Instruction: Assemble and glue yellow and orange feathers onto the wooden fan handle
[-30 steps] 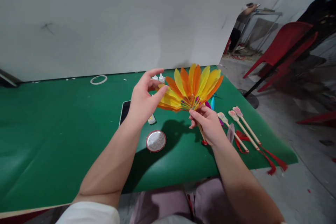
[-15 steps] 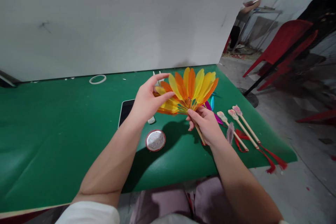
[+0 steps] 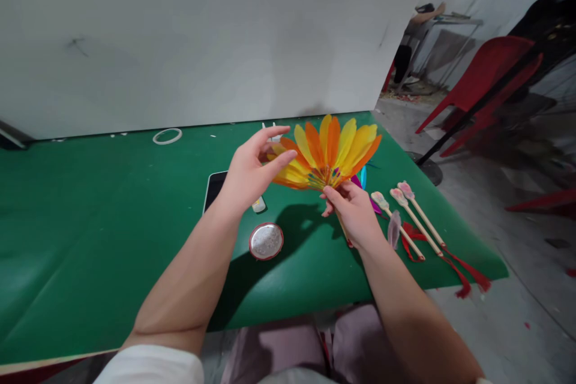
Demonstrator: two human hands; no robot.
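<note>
A fan of yellow and orange feathers [image 3: 330,150] on a wooden stick is held up above the green table [image 3: 90,204]. My right hand [image 3: 353,210] grips it at the base, where the feathers meet the handle. My left hand [image 3: 249,171] touches the fan's left edge, with thumb and fingers stretched out on either side of the outer feathers.
On the table lie a round silver lid [image 3: 266,240], a dark phone [image 3: 215,189], small glue bottles [image 3: 259,204], a white ring [image 3: 167,135], loose pink and blue feathers [image 3: 362,179] and three wooden sticks with red tassels [image 3: 418,222]. Red chairs [image 3: 486,81] stand to the right. A person stands far back.
The fan tilted and shifted slightly, lower half a second ago and now a little to the right. My left hand's fingers have straightened along the left feathers.
</note>
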